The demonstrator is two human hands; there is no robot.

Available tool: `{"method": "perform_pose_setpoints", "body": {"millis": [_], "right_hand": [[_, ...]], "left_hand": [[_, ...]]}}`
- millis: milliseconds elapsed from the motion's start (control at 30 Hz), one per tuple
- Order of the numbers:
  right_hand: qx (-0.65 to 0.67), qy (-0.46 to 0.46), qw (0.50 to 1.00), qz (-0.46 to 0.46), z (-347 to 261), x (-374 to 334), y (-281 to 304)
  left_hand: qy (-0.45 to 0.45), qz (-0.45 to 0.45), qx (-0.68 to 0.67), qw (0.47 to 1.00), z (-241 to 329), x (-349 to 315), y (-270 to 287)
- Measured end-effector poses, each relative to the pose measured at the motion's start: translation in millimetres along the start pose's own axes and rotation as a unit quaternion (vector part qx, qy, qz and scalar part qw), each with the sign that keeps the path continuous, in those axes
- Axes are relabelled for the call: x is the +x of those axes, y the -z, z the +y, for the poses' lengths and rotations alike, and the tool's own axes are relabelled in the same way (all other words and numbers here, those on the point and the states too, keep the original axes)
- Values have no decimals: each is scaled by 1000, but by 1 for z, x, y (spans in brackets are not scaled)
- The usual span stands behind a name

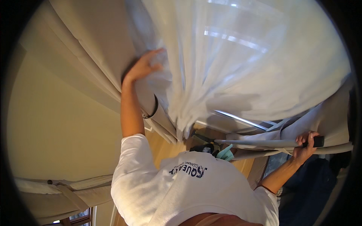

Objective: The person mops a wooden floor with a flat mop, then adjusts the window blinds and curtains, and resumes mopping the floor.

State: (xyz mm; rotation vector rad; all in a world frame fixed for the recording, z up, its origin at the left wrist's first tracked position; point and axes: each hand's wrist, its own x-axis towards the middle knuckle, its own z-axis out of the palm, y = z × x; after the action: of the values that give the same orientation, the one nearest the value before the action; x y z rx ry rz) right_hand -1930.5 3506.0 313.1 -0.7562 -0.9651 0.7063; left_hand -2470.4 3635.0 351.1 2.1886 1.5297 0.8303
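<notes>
- Wearing a white T-shirt (203,188) with dark print, the person reaches out both arms; a pale teal cloth (225,153) shows just beyond its hem.
- The right hand (304,146) is wrapped around a long grey pole (260,143), close to its black end (319,141); the pole runs leftward across the front of the body.
- The left hand (145,67), blurred, is raised with fingers spread and thumb apart, before the sheer white curtain (241,79); whether it touches the fabric cannot be told.
- That curtain hangs ahead, its folds gathering downward toward the wooden floor (161,148).
- A beige drape (90,34) hangs beside the left hand; another beige drape (326,115) lies behind the right one.
- Farther left stands a yellowish wall (56,124), with a tied-back drape (37,205) at lower left.
</notes>
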Motion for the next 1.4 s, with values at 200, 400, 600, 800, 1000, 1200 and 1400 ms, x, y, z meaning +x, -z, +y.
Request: {"method": "perform_pose_setpoints", "body": {"millis": [200,400,600,800,1000,1200,1400], "right_hand": [[26,-8,999,44,-6,-5,-14],[-12,-3,997,78,-1,-6,-19],[-25,8,995,92,0,-4,-5],[-30,0,995,94,6,-6,-2],[-70,15,988,135,8,-6,1],[-62,25,985,160,14,-9,3],[-28,23,986,161,12,-7,-11]], "left_hand": [[191,577,121,785,-104,-23,87],[40,823,165,542,-114,-9,118],[39,713,-136,687,-113,-36,116],[-48,637,-306,706,-136,-71,158],[5,319,-128,939,-95,-20,101],[43,335,151,929,-70,-21,68],[-180,558,-60,807,44,25,11]]}}
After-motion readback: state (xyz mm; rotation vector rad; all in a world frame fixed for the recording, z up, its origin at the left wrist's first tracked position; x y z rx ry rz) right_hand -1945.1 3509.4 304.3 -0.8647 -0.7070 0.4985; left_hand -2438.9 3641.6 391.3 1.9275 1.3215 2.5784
